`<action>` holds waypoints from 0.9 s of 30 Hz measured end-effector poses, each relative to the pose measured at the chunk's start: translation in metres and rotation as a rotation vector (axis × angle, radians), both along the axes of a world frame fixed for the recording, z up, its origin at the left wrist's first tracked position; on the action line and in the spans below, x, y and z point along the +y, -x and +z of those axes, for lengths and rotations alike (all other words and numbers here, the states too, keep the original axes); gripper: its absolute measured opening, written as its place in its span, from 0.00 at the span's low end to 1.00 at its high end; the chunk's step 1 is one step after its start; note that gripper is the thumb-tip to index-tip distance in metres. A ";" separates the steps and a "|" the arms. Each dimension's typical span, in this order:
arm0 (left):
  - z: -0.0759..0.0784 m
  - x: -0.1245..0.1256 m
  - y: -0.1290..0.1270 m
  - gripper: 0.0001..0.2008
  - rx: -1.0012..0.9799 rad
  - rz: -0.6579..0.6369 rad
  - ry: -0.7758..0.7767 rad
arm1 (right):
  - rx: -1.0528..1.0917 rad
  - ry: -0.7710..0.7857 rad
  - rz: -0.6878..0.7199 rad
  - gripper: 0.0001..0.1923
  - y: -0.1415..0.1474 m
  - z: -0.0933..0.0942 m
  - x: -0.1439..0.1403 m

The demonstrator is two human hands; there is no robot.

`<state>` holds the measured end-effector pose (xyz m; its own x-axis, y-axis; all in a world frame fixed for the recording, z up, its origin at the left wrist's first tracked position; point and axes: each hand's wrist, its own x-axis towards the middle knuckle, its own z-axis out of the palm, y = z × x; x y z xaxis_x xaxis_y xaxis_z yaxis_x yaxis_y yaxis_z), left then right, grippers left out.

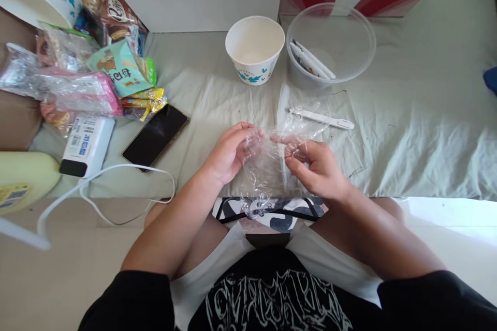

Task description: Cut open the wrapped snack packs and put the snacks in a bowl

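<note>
The left hand (229, 152) and right hand (310, 163) both pinch a crumpled clear plastic wrapper (267, 165) at centre frame — apparently pulling it apart. Next likely needs a firmer tear. A white wrapped utensil (322, 119) lies just above, right of centre.

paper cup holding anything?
No. The white paper cup looks empty inside; the wrapped white sticks lie in the clear plastic bowl beside it.
</note>
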<state>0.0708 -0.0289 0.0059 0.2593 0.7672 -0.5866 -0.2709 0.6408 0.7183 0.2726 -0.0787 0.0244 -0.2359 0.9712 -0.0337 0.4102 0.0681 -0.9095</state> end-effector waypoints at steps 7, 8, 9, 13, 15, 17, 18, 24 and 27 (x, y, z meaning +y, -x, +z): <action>0.004 -0.010 -0.001 0.20 -0.219 -0.258 0.106 | 0.372 0.127 0.049 0.32 0.001 -0.001 0.001; 0.002 -0.011 -0.002 0.21 -0.207 -0.216 0.037 | 0.376 0.149 0.041 0.32 0.002 -0.001 0.001; 0.000 -0.012 -0.004 0.23 -0.193 -0.178 -0.042 | 0.372 0.159 0.040 0.32 0.003 -0.001 0.002; -0.007 -0.013 -0.010 0.19 -0.155 -0.043 -0.308 | 0.346 0.130 -0.005 0.30 0.005 -0.003 0.003; -0.008 -0.012 -0.011 0.16 -0.143 0.069 -0.379 | 0.291 0.149 -0.074 0.27 0.004 -0.008 0.003; -0.010 -0.010 -0.008 0.14 -0.113 0.121 -0.401 | 0.205 0.179 -0.166 0.21 0.003 -0.014 0.004; -0.011 -0.010 -0.006 0.14 -0.085 0.106 -0.397 | 0.195 0.184 -0.219 0.16 0.002 -0.017 0.005; -0.022 -0.013 0.005 0.10 0.053 -0.149 -0.379 | 0.472 0.255 -0.322 0.29 -0.002 -0.027 0.018; -0.025 -0.015 0.007 0.13 0.008 -0.259 -0.330 | 0.435 0.272 -0.323 0.20 -0.003 -0.028 0.022</action>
<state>0.0637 -0.0434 -0.0192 0.4649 0.8242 -0.3232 -0.1248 0.4224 0.8978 0.2759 -0.0562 -0.0035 0.0213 0.9660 -0.2575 -0.0424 -0.2565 -0.9656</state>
